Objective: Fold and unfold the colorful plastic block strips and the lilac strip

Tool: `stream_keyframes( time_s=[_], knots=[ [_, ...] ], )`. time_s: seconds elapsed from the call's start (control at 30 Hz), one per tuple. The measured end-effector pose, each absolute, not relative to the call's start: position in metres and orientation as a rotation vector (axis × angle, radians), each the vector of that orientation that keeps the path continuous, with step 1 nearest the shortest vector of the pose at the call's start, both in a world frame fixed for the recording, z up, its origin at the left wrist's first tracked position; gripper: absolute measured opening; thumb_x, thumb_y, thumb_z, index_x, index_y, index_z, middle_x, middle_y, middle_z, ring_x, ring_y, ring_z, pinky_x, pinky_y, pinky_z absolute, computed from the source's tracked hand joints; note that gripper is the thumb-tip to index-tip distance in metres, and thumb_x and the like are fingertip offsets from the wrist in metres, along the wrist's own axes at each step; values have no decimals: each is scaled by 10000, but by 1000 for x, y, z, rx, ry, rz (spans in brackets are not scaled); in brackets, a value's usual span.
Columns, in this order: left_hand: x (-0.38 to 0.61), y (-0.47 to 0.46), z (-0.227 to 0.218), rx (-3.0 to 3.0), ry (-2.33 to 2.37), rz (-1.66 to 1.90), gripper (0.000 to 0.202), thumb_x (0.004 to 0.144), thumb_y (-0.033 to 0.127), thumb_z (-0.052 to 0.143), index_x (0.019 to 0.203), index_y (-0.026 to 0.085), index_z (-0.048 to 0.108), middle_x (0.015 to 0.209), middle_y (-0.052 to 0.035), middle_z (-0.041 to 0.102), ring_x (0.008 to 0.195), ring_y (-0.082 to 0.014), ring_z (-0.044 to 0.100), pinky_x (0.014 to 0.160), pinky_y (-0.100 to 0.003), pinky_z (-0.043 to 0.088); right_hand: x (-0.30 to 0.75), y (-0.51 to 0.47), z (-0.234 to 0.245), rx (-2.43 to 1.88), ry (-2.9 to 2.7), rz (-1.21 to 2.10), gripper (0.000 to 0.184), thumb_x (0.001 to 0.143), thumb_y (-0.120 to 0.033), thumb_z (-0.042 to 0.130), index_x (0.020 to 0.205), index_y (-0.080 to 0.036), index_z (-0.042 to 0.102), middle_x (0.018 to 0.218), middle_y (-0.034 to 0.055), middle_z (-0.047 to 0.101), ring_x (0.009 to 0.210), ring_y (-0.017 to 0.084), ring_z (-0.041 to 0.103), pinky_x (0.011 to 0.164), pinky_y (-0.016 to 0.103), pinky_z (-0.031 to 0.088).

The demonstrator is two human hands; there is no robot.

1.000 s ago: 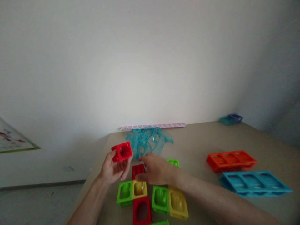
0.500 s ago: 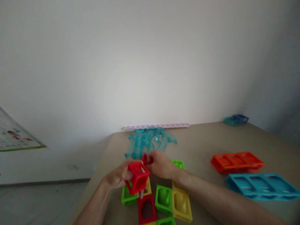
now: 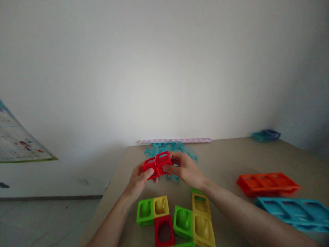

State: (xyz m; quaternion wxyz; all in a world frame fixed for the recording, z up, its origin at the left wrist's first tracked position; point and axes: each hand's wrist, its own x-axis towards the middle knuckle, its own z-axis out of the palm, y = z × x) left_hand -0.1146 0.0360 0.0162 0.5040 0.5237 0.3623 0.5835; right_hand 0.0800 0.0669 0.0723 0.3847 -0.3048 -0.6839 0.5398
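Above the table, two red open-sided cube blocks meet side by side, tilted; whether they are locked together I cannot tell. My left hand [image 3: 138,180] is closed on the left red block [image 3: 150,165], thumb across its near side. With thumb and fingers my right hand [image 3: 185,168] pinches the right red block [image 3: 163,158]. Below them lie a green block [image 3: 145,211], a yellow block [image 3: 161,206] and a red block with a round hole [image 3: 164,230]. Another green block [image 3: 183,221] stands beside a yellow block [image 3: 203,228].
Behind my hands lie clear blue track pieces [image 3: 190,151], partly hidden, and a purple patterned strip [image 3: 177,140] along the wall. To the right are an orange three-cell piece [image 3: 267,183] and a blue one [image 3: 293,209]. Small bins [image 3: 271,134] sit at the far right corner.
The two red blocks, apart before, now touch side by side. Both hands have risen away from the blocks on the table, and the left-hand block has turned.
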Motion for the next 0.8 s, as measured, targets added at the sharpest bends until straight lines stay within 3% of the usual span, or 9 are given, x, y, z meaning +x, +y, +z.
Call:
stream_keyframes(
  time_s=[0.1, 0.27, 0.43, 0.6, 0.7, 0.8],
  knots=[
    [-116, 35, 14, 1304, 885, 1376, 322, 781, 453, 678, 811, 135, 643, 615, -28, 654, 528, -150, 575, 547, -287, 454, 79, 65, 67, -729, -1854, 1229, 107, 760, -240, 674, 803, -148, 639, 841, 23, 668, 768, 160, 604, 691, 268, 486],
    [-118, 34, 12, 1257, 822, 1360, 349, 806, 483, 633, 906, 149, 615, 702, -48, 693, 515, -164, 604, 509, -297, 471, 83, 63, 70, -571, -2011, 1009, 46, 781, -163, 673, 806, -166, 635, 957, 38, 655, 872, 171, 613, 756, 273, 489],
    [-121, 34, 8, 1288, 771, 1383, 478, 848, 591, 531, 953, 133, 624, 654, -61, 683, 532, -178, 615, 513, -293, 465, 85, 63, 72, -503, -2111, 893, 86, 801, -102, 660, 857, -166, 671, 1021, 50, 640, 906, 173, 622, 802, 280, 492],
    [-121, 34, 10, 1265, 751, 1382, 471, 884, 577, 488, 878, 128, 631, 621, -62, 676, 528, -182, 618, 514, -294, 469, 86, 64, 70, -428, -2150, 768, 96, 828, -112, 654, 900, -173, 669, 1094, 79, 646, 980, 189, 622, 869, 304, 489],
    [-119, 32, 13, 1268, 740, 1386, 408, 832, 532, 606, 934, 137, 629, 681, -54, 690, 586, -181, 634, 534, -279, 469, 85, 63, 68, -405, -2187, 687, 112, 850, -109, 619, 924, -182, 661, 1142, 88, 637, 1023, 190, 615, 905, 309, 481],
    [-117, 31, 17, 1265, 786, 1399, 431, 695, 388, 792, 1017, 163, 616, 806, -37, 705, 653, -168, 644, 566, -256, 476, 86, 60, 70, -422, -2270, 574, 171, 840, -74, 581, 966, -165, 654, 1211, 117, 606, 1105, 208, 588, 952, 323, 463]
  ],
)
